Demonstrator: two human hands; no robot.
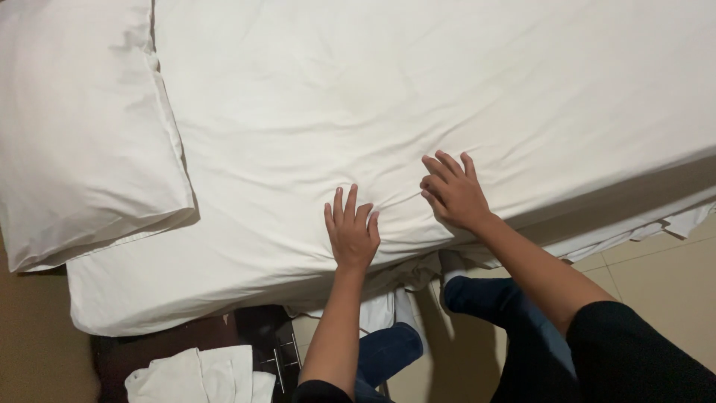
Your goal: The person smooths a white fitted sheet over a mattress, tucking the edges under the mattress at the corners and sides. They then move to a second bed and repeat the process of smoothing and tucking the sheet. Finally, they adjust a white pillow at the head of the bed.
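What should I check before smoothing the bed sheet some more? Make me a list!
1. Left hand flat on the white sheet: ok.
2. Right hand on the sheet, fingers bent: ok.
3. Wrinkles near both hands smoothed out: not ok, creases fan out between them.
4. Pillow lying flat at the bed's end: ok.
5. Sheet edge tucked in along the bed side: not ok, loose fabric hangs below the edge.
6. Far side of the sheet tidy: cannot tell, out of view.
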